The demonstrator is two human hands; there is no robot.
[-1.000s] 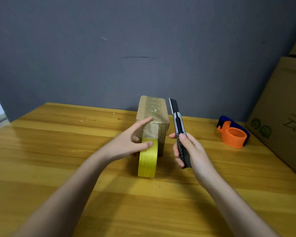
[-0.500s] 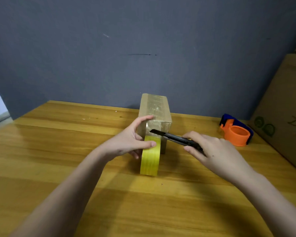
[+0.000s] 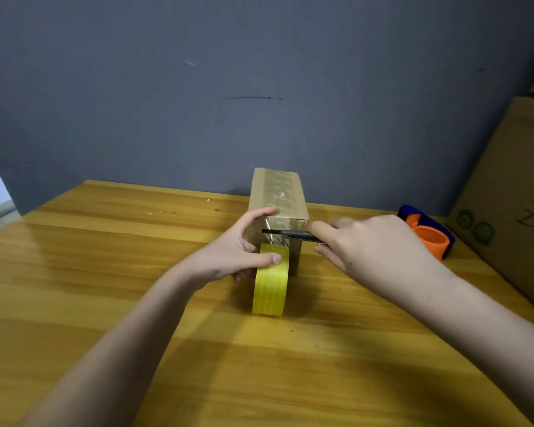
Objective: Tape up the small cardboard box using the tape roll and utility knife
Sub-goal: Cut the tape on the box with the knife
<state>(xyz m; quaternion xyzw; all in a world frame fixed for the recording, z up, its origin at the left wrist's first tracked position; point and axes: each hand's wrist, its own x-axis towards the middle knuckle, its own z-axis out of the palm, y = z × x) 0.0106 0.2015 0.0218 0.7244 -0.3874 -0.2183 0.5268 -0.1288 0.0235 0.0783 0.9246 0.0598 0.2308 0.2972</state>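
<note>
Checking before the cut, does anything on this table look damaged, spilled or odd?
Nothing stands out. The small box stands upright, the tape roll on edge against it, the knife level across the tape.

A single head-worn camera looks forward and down along both forearms. It sits close over the wooden table (image 3: 105, 272). It faces a grey wall (image 3: 259, 87).
</note>
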